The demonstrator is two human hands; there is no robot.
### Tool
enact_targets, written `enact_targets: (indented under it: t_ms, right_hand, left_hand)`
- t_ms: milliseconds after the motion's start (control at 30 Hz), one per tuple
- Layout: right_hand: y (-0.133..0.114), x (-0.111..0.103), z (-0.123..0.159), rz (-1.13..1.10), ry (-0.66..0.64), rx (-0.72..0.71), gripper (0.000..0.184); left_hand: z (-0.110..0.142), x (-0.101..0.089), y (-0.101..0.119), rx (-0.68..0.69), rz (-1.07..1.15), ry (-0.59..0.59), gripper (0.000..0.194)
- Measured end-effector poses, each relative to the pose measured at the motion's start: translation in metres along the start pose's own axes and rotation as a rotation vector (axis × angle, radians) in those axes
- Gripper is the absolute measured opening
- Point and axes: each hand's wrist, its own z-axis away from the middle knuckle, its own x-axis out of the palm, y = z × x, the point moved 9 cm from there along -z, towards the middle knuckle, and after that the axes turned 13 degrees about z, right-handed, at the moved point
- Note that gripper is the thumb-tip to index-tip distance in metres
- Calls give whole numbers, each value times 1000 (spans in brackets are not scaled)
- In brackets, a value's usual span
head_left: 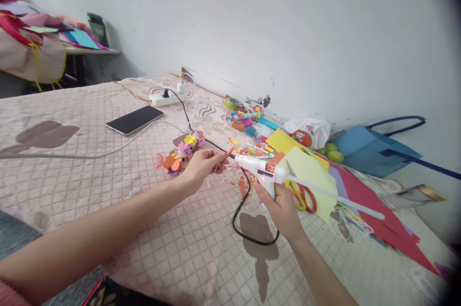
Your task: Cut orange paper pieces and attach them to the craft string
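Observation:
In my right hand [283, 207] is a white hot glue gun [264, 174], its nozzle pointing left and a long clear glue stick [334, 194] sticking out of its back. My left hand [207, 165] pinches a small orange piece [230, 151] right at the nozzle tip; whether the two touch I cannot tell. Just beyond my left wrist lies a decoration of colourful foam flowers [185, 150], partly hidden by the hand. A black cord [236, 222] loops on the cloth below the glue gun.
A phone [135, 120] and a white power strip [167, 99] lie at the left back. Small scraps [252, 150] are scattered beyond the glue gun. Scissors [300, 195], coloured sheets [374, 195] and a blue bag [374, 150] are on the right. The wall [252, 32] bounds the far side.

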Motion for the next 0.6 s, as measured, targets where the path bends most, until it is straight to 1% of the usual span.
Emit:
enact_targets:
  t_ms: [300,600]
  right_hand:
    - [-8,-1,-1,13,2,-56,24]
    - [-6,-2,-1,54,4,-38,23]
  left_hand:
    - [-2,-1,-2,5,18,-3,22]
    - [-1,-2,-2,3,5,-1,20]
